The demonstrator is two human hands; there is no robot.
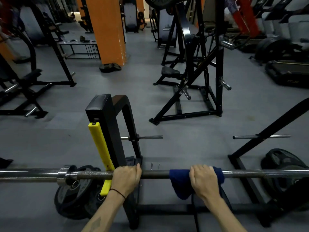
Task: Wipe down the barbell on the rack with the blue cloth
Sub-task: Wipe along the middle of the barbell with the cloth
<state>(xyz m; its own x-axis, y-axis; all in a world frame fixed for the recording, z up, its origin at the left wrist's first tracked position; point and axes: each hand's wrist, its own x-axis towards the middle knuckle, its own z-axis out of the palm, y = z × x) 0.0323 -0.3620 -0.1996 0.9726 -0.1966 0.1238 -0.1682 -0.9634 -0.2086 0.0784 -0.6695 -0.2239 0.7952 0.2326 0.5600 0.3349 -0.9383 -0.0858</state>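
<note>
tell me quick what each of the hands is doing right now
Left hand: closed around the bare barbell beside the yellow rack guard.
Right hand: closed on the blue cloth wrapped over the barbell.

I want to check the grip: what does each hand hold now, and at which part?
The left hand grips the bare barbell beside the yellow rack guard. The right hand grips the blue cloth wrapped over the bar's middle.

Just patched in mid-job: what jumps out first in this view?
Two hands on the barbell running across the bottom: the right hand grips the blue cloth wrapped over the bar, while the left hand holds bare steel. Beside the left hand, a bright yellow rack guard stands out.
</note>
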